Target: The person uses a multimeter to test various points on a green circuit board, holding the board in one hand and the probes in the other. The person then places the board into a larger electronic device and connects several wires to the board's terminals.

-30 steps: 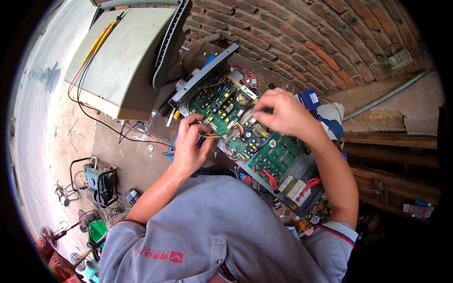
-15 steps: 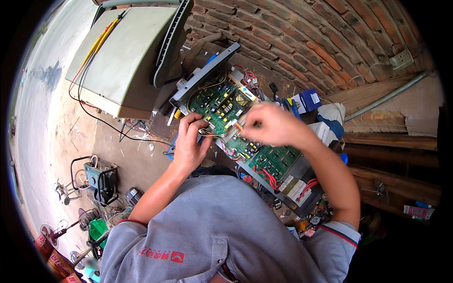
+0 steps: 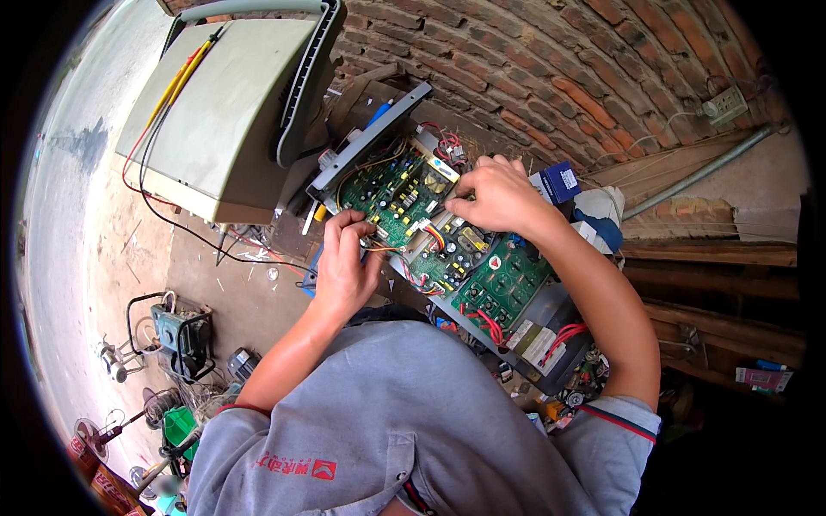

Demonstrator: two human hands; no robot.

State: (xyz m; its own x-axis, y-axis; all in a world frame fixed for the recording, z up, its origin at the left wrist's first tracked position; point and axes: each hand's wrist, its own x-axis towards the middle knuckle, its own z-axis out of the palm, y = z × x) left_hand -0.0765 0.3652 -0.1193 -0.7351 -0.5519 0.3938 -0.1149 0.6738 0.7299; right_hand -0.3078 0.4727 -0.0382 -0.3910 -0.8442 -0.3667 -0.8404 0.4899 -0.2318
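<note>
An opened device lies before me with a green upper circuit board [image 3: 404, 191] crowded with components. My left hand [image 3: 344, 267] has its fingers bent around the board's near left edge, beside thin wires. At its right edge, my right hand [image 3: 503, 196] is closed, thumb and forefinger against the rim; the exact contact is partly hidden. Between the hands, a white plug with a multicoloured ribbon of wires [image 3: 436, 235] sits at the board's lower edge. A second green board [image 3: 502, 281] lies nearer me, with red wires [image 3: 490, 323] beside it.
A large beige cabinet [image 3: 232, 103] with yellow probe leads [image 3: 182, 76] stands at the left. Behind the bench rises a brick wall [image 3: 551, 77]. A blue box [image 3: 557, 181] sits past my right hand. A framed machine [image 3: 181, 331] stands on the floor at left.
My right hand has moved from over the multicoloured wires to the upper board's right edge, uncovering the wires and lower board. My left hand has stayed nearly still.
</note>
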